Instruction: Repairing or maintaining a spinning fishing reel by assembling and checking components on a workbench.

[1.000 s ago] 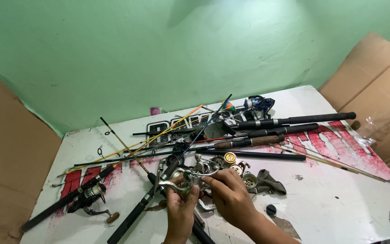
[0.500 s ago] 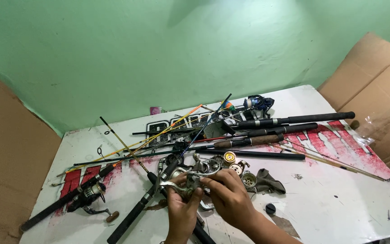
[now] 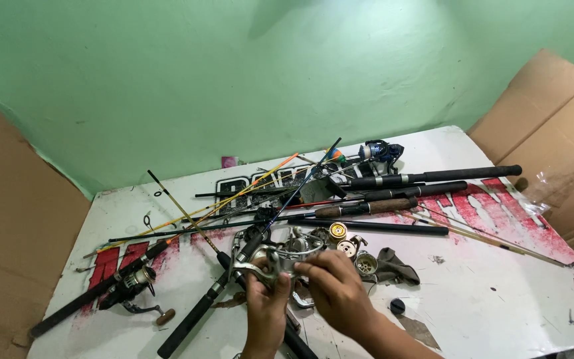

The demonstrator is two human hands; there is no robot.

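My left hand and my right hand both grip a silver spinning reel just above the white table. The left hand holds its body from below. The right hand's fingers pinch the reel's right side. Right behind the reel lie loose reel parts: a gold spool, a pale spool and a grey spool, beside a crumpled grey rag.
Several fishing rods lie crossed over the table's middle and back, one with a blue reel. A dark rod with a black reel lies at the left. A small black cap sits near the front. Cardboard sheets flank both sides.
The hands and the reel have stayed in about the same place; the fingers have shifted slightly on the reel.
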